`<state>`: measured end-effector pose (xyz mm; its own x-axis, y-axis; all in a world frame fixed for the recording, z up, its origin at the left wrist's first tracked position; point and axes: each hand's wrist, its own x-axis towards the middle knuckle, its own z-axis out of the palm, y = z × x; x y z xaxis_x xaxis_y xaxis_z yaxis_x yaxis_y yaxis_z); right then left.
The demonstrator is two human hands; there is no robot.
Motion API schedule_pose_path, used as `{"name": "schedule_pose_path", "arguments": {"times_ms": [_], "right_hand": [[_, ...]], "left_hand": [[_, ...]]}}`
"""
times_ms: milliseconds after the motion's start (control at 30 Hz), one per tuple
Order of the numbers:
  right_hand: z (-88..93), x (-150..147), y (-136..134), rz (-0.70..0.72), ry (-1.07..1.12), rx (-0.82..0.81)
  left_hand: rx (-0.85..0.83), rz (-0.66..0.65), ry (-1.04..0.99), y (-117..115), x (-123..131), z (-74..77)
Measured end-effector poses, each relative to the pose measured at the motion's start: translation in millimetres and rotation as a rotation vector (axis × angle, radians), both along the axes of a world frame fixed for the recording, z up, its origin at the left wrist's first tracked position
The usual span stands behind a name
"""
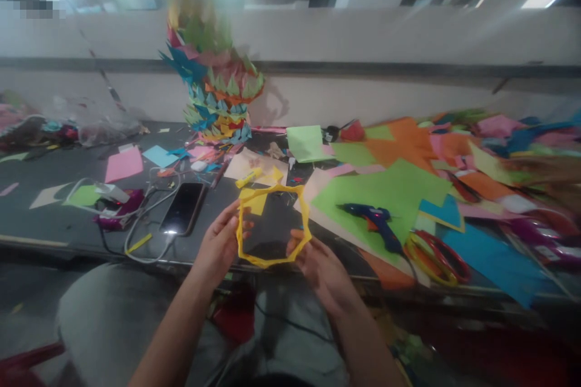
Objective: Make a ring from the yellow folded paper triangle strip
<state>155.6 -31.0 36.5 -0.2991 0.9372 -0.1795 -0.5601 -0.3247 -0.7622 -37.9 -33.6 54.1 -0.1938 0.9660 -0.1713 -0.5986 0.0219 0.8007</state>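
I hold a yellow paper ring (305, 217), a hexagon-like loop of folded strip, above the near edge of the dark table (54, 217). My left hand (221, 245) pinches the loop's left side with its fingers closed on the strip. My right hand (320, 266) grips the lower right side, fingers curled round it. Behind the loop lie yellow paper scraps (256, 201) and a yellow glue stick (248, 178).
A tall tower of colourful folded paper points (213, 91) stands at the back. A phone (182, 208) with cables lies left, a blue glue gun (376, 221) on green paper (390, 190) right. Red and yellow rings (436, 257) and many coloured sheets cover the right side.
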Motion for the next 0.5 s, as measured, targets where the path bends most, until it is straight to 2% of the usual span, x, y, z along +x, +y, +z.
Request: {"name": "schedule_pose_path", "arguments": {"times_ms": [133,200,267,367,433,500], "right_hand": [[-2.0,0.0,1.0,-0.072,-0.127,-0.023],[-3.6,4.1,2.4,-0.089,-0.229,0.014],[-7.6,10.8,4.6,-0.132,-0.414,0.076],[-12.2,19.9,6.3,-0.306,-0.718,0.214],[-7.3,21.4,1.2,-0.407,-0.826,0.319],[6.9,20.3,-13.8,-0.378,-0.824,0.380]], "left_hand": [[0.017,0.019,0.132,4.1,-4.1,-3.1],[0.003,0.004,0.266,9.1,-8.4,-7.8],[-0.020,0.007,0.512,14.4,-14.9,-15.3],[-0.004,0.125,0.957,18.5,-25.9,-30.5],[0.017,0.177,1.099,18.2,-31.0,-40.5],[0.039,0.168,1.120,17.6,-32.5,-48.0]]}}
